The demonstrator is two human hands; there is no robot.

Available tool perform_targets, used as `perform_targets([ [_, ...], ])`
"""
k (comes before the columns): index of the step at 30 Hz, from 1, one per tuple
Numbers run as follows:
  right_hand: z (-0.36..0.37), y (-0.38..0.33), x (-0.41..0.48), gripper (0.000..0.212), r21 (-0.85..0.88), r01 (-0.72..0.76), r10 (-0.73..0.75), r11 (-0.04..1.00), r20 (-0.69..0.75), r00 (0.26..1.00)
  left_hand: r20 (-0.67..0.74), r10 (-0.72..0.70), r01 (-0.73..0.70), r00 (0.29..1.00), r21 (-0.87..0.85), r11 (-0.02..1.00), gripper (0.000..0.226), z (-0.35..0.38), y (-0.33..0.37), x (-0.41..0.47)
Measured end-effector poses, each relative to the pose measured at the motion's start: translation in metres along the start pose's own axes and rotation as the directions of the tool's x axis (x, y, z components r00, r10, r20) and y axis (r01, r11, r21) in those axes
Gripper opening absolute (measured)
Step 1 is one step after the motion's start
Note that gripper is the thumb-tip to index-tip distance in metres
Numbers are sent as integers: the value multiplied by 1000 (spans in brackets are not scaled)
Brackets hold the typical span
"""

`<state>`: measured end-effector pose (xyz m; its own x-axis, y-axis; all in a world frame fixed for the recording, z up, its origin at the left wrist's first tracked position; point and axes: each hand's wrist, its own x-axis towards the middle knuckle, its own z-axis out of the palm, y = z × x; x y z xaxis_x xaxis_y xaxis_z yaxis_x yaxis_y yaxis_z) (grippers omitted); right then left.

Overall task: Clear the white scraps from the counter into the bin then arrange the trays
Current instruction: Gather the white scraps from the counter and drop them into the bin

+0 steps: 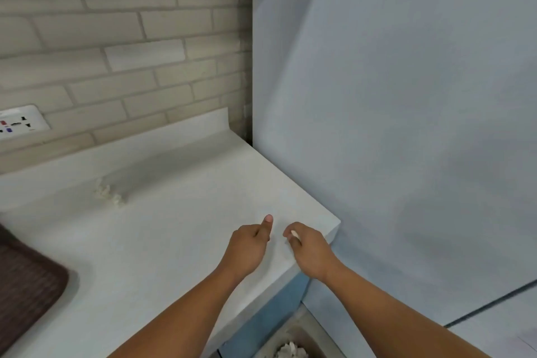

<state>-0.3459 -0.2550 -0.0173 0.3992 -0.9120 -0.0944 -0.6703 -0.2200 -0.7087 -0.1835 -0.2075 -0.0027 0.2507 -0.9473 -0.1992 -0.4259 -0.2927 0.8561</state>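
Two hands work side by side, close but not touching, at the near right corner of a white counter. The right hand pinches a small white scrap between thumb and fingertips, with most of the scrap hidden in the grip. The left hand lies knuckles up just left of it, fingers curled under and thumb pointing straight away. Nothing shows in its hold, though the palm faces down and cannot be seen.

Farther left and well apart from both hands, a heap of white scraps sits on the counter near the back wall; it is blurred, so the pieces cannot be counted. Below the counter's near corner, a bin is cut off by the bottom edge of the view, with more white bits inside it. A dark brown tray rests at the near left of the counter (only one rounded corner is in view).

Behind the counter stands a pale brick wall with a socket plate cut off at the far left. A plain blue-grey panel fills the right side.
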Motion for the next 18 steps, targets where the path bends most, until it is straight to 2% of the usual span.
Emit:
perform_targets([
  [5, -22, 39, -41, 20, 62, -89, 91, 994, -37, 995, 62, 91, -94, 994, 41, 995, 61, 48, 17, -31],
  [7, -26, 53, -57, 20, 137, -130, 139, 982, -56, 989, 101, 91, -95, 991, 28, 995, 56, 66, 13, -39],
  [12, -30, 88, -94, 30, 348, -227, 259, 910, -49, 965, 105, 29, -40, 994, 99, 994, 67, 113, -4, -51],
  [15, -26, 112, -108, 29, 329, -271, 295, 905, -24, 955, 143, -44, 26, 989, 122, 992, 62, 139, -17, -60],
  [18, -11, 140, -120, 27, 205, -328, 331, 922, 21, 943, 207, -89, 46, 974, 205, 978, 63, 161, -40, -65],
])
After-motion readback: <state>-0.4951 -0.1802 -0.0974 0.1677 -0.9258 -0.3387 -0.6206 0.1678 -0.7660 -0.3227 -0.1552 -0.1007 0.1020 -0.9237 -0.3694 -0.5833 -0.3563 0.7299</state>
